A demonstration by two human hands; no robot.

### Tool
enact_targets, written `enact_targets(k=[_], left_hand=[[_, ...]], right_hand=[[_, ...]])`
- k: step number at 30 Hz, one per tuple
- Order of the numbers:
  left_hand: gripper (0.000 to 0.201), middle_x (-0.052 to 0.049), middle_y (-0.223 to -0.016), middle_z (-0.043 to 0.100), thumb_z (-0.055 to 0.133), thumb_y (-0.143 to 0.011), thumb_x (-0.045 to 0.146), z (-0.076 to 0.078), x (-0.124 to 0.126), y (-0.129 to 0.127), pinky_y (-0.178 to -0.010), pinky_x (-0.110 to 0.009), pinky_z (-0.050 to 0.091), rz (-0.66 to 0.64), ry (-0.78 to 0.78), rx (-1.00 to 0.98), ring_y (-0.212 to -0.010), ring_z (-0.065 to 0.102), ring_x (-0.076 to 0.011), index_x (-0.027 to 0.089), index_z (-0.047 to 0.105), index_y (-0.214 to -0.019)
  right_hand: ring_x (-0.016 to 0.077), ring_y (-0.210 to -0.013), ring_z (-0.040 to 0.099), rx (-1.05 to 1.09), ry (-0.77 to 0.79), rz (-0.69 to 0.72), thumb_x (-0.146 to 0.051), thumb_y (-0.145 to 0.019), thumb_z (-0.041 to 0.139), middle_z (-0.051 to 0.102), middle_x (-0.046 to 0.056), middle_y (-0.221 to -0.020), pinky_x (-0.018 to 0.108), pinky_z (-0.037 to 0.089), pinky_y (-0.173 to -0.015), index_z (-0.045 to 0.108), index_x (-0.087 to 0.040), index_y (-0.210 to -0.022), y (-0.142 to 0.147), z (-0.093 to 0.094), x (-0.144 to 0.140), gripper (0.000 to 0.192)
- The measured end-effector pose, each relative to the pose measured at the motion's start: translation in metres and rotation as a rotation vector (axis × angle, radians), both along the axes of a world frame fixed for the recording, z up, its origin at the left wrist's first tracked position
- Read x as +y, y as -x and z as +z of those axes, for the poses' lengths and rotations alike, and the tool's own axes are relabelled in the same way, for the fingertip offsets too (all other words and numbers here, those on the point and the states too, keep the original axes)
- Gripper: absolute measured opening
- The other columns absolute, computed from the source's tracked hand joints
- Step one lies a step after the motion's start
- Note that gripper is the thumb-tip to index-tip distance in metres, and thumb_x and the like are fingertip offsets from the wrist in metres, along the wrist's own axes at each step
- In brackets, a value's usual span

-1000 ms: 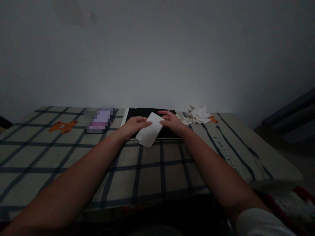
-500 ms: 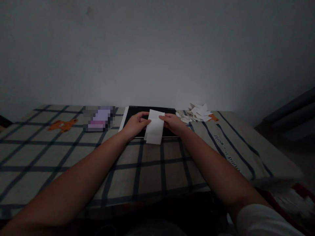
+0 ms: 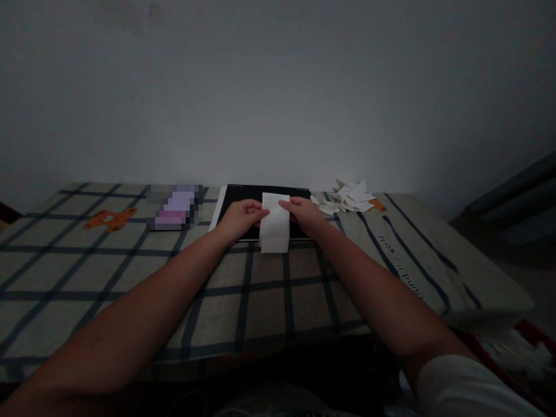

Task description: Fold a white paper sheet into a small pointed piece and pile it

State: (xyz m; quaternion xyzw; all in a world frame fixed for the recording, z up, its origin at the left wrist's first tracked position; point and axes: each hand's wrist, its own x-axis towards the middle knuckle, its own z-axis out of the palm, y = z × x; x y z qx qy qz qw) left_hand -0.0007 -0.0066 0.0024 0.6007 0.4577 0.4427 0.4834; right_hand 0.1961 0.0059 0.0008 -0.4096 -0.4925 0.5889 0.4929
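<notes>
Paper slip, white and narrow, hangs upright between my two hands near the far edge of the table, over the front edge of the black pad. I pinch its top left corner with my left hand, thumb and forefinger closed on the sheet, the other fingers curled under. My right hand pinches the top right corner the same way, thumb on the near face, fingers tucked behind. The lower end of the slip hangs free just above the cloth, its bottom edge level with the pad's near edge.

Under my hands lies the black pad, flat, with a pale border showing along its left side and a row of small dots at its far edge. To the right of it, near the far right corner, sits a loose heap of white paper scraps, touching an orange bear print on the cloth. To the left of the pad lies a blurred purple thing that I cannot make out. The checked tablecloth, grey with dark lines, covers the whole table and bears another orange bear print towards the far left.
</notes>
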Motion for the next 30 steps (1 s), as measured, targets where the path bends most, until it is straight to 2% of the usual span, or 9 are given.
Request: enact_targets(k=[6, 12, 18, 23, 30], left_hand=[[0.034, -0.001, -0.077, 0.075, 0.081, -0.074, 0.030, 0.0015, 0.0005, -0.0012, -0.071, -0.030, 0.060, -0.032, 0.039, -0.046, -0.068, 0.069, -0.0143, 0.015, 0.070, -0.101], [0.032, -0.003, -0.080, 0.076, 0.079, -0.076, 0.024, 0.0029, 0.0016, -0.0010, -0.075, -0.031, 0.061, -0.085, 0.118, -0.092, -0.072, 0.070, -0.0147, 0.014, 0.070, -0.105], [0.033, -0.004, -0.086, 0.076, 0.078, -0.079, 0.026, -0.0004, 0.0043, 0.0020, -0.078, -0.031, 0.060, -0.110, 0.124, -0.099, -0.076, 0.071, -0.0149, 0.015, 0.069, -0.108], [0.033, -0.005, -0.084, 0.076, 0.081, -0.076, 0.029, 0.0014, 0.0022, 0.0017, -0.075, -0.032, 0.061, -0.099, 0.140, -0.108, -0.074, 0.071, -0.0159, 0.016, 0.069, -0.103], [0.033, -0.005, -0.080, 0.074, 0.086, -0.070, 0.039, 0.0051, -0.0021, 0.0001, -0.073, -0.031, 0.060, -0.025, 0.120, -0.075, -0.071, 0.069, -0.0152, 0.015, 0.068, -0.083]], right_hand=[[0.0140, -0.072, 0.061, 0.006, 0.001, 0.010, -0.043, -0.063, 0.086, 0.068, 0.002, -0.077, 0.029, 0.049, -0.071, 0.068, -0.017, -0.077, -0.0012, -0.0010, 0.0023, 0.034], [0.0117, -0.066, 0.054, -0.042, -0.037, -0.012, -0.045, -0.061, 0.085, 0.064, 0.000, -0.071, 0.027, 0.044, -0.064, 0.065, -0.017, -0.071, -0.0035, -0.0022, 0.0016, 0.036], [0.0099, -0.061, 0.049, -0.070, -0.082, -0.025, -0.052, -0.058, 0.086, 0.059, -0.003, -0.065, 0.025, 0.040, -0.058, 0.061, -0.018, -0.067, -0.0039, -0.0027, 0.0009, 0.043], [0.0107, -0.062, 0.051, -0.063, -0.067, -0.007, -0.051, -0.060, 0.086, 0.061, -0.002, -0.066, 0.025, 0.041, -0.058, 0.064, -0.019, -0.069, -0.0041, -0.0018, 0.0000, 0.041], [0.0118, -0.068, 0.057, -0.019, -0.008, -0.005, -0.043, -0.062, 0.086, 0.068, 0.001, -0.074, 0.026, 0.046, -0.065, 0.070, -0.016, -0.074, -0.0017, -0.0003, 0.0007, 0.033]])
